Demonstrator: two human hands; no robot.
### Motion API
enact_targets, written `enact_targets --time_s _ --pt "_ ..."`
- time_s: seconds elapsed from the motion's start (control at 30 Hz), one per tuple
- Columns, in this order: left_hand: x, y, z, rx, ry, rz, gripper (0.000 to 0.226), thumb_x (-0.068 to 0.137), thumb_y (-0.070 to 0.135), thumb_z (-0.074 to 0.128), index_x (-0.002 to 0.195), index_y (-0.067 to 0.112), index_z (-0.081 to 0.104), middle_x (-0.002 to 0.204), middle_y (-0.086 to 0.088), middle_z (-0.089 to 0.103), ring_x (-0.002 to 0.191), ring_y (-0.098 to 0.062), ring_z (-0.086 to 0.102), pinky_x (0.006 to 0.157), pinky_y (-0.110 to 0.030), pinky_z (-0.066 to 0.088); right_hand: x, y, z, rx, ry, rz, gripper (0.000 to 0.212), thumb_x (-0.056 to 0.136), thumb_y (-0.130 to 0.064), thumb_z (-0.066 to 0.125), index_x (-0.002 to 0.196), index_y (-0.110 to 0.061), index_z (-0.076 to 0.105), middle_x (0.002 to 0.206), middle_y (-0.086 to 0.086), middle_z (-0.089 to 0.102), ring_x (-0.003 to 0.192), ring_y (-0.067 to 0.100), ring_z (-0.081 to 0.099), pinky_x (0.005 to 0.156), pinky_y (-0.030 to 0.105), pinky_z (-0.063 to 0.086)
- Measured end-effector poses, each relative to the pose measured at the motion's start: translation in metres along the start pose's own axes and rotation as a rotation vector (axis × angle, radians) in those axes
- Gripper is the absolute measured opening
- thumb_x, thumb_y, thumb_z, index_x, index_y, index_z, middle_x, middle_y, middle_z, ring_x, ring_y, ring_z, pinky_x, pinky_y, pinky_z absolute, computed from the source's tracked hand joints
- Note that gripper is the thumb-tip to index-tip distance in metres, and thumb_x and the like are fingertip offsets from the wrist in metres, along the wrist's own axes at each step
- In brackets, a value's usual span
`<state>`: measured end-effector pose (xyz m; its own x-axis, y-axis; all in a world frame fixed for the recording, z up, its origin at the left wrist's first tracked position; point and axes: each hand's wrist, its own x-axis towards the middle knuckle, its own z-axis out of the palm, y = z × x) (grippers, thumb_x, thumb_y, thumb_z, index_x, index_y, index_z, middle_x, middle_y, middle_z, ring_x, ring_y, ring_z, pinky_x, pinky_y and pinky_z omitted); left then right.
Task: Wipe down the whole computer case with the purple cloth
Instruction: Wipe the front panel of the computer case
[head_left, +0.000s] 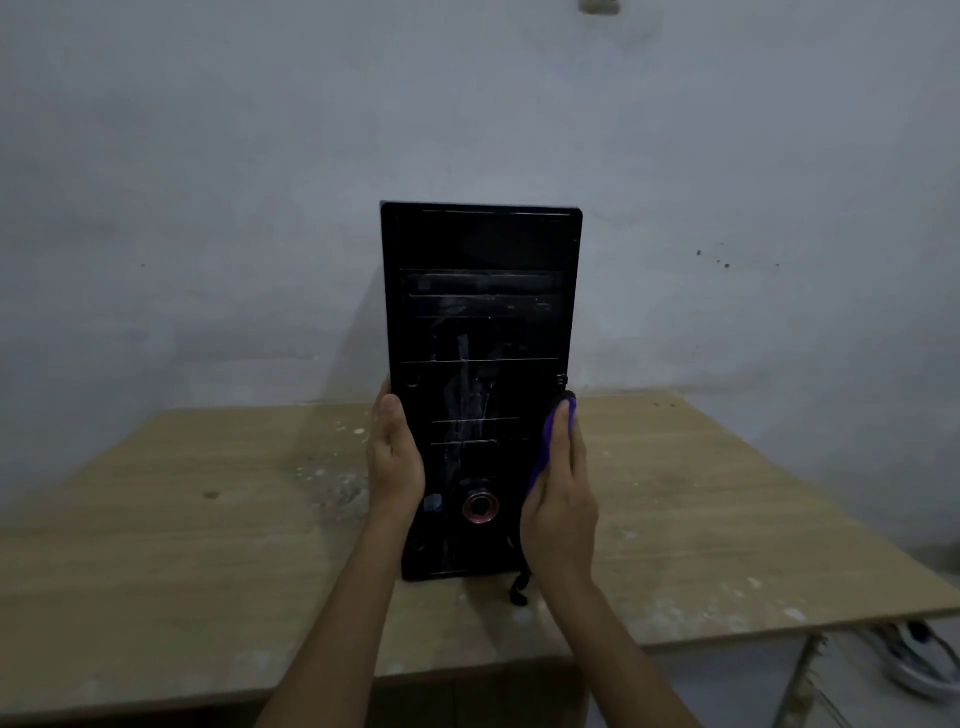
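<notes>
A black computer case (480, 332) stands upright on the wooden table (182, 519), its dusty front panel facing me with a round red-ringed button low down. My left hand (394, 457) grips the case's left edge, thumb on the front. My right hand (563, 493) presses the purple cloth (545, 441) flat against the case's lower right edge. Most of the cloth is hidden under the palm.
A black cord (519, 590) hangs at the case's lower right corner. White dust and specks lie on the table left of the case. A grey wall stands close behind. A white power strip (919, 660) lies on the floor at the lower right.
</notes>
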<state>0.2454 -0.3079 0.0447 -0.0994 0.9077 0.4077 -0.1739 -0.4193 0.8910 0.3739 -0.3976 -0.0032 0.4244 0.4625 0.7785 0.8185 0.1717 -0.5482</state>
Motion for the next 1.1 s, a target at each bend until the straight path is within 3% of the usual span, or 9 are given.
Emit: enact_targets --time_s 0.1,0.17,0.27,0.37,0.47,0.57,0.8,0.93,1.1 --pt "-0.001 0.0 0.001 0.004 0.0 -0.017 0.063 0.102 0.05 0.024 0.153 0.014 0.036 0.136 0.018 0.035 0.13 0.005 0.029 0.087 0.008 0.021 -0.009 0.003 -0.003 -0.075 -0.021 -0.073 0.085 0.095 0.007 0.043 0.162 -0.029 0.006 0.168 0.0 0.018 0.094 0.025 0.066 0.059 0.029 0.054" --pt "-0.001 0.001 0.001 0.002 -0.008 -0.027 0.056 0.106 0.044 0.024 0.153 0.014 0.036 0.136 0.018 0.035 0.13 0.005 0.028 0.086 0.01 0.021 -0.022 0.01 -0.002 -0.13 -0.063 -0.128 0.087 0.094 0.008 0.047 0.162 -0.028 0.007 0.169 0.003 0.012 0.133 0.035 0.053 0.073 0.04 0.061" --pt "-0.006 -0.001 -0.004 0.019 -0.046 -0.042 0.056 0.107 0.044 0.023 0.155 0.017 0.032 0.138 0.019 0.033 0.133 0.004 0.027 0.099 -0.001 0.021 -0.044 0.02 -0.001 -0.148 -0.129 -0.134 0.097 0.086 0.016 0.056 0.162 -0.024 0.011 0.17 0.003 0.006 0.147 0.039 0.034 0.076 0.041 0.063" --pt "-0.019 -0.014 -0.014 0.075 -0.127 -0.073 0.055 0.108 0.043 0.02 0.157 0.019 0.025 0.154 0.013 0.031 0.146 -0.004 0.024 0.109 -0.011 0.018 -0.055 0.026 -0.002 -0.113 -0.174 -0.117 0.099 0.086 0.017 0.054 0.163 -0.024 0.007 0.171 -0.001 0.002 0.142 0.042 0.042 0.069 0.036 0.062" --pt "-0.04 -0.035 -0.026 0.146 -0.176 -0.169 0.057 0.107 0.043 0.017 0.159 0.018 0.017 0.165 0.003 0.02 0.152 -0.012 0.016 0.12 -0.023 0.014 -0.045 0.025 -0.005 -0.101 -0.153 -0.122 0.09 0.094 0.007 0.044 0.162 -0.031 0.0 0.17 -0.003 0.002 0.108 0.048 0.062 0.055 0.022 0.043" --pt "-0.053 -0.049 -0.032 0.169 -0.217 -0.179 0.073 0.097 0.059 0.015 0.159 0.02 0.015 0.166 0.001 0.018 0.152 -0.012 0.015 0.126 -0.036 0.013 -0.026 0.019 -0.005 -0.101 -0.103 -0.084 0.09 0.095 0.008 0.043 0.162 -0.033 -0.002 0.17 0.0 0.008 0.083 0.043 0.063 0.053 0.024 0.031" --pt "-0.066 -0.055 -0.036 0.211 -0.23 -0.153 0.076 0.093 0.057 0.014 0.159 0.02 0.012 0.165 0.004 0.015 0.146 0.0 0.012 0.12 -0.022 0.011 -0.048 0.019 -0.004 -0.103 -0.147 -0.067 0.081 0.099 -0.002 0.035 0.161 -0.035 -0.005 0.169 0.001 0.012 0.106 0.05 0.061 0.06 0.027 0.043" --pt "-0.074 -0.065 -0.042 0.21 -0.245 -0.164 0.069 0.098 0.055 0.015 0.16 0.025 0.01 0.166 0.006 0.013 0.146 0.0 0.01 0.12 -0.023 0.012 -0.054 0.025 -0.007 -0.045 -0.186 -0.055 0.073 0.097 -0.014 0.026 0.162 -0.034 -0.001 0.169 -0.001 0.014 0.09 0.041 0.064 0.056 0.019 0.039" --pt "-0.079 -0.072 -0.046 0.235 -0.251 -0.17 0.066 0.101 0.051 0.016 0.16 0.023 0.013 0.166 0.005 0.015 0.14 0.006 0.014 0.105 -0.005 0.014 -0.033 0.021 -0.007 -0.03 -0.127 0.012 0.083 0.098 0.003 0.041 0.162 -0.031 0.002 0.166 0.004 0.022 0.07 0.018 0.056 0.05 0.028 0.045"
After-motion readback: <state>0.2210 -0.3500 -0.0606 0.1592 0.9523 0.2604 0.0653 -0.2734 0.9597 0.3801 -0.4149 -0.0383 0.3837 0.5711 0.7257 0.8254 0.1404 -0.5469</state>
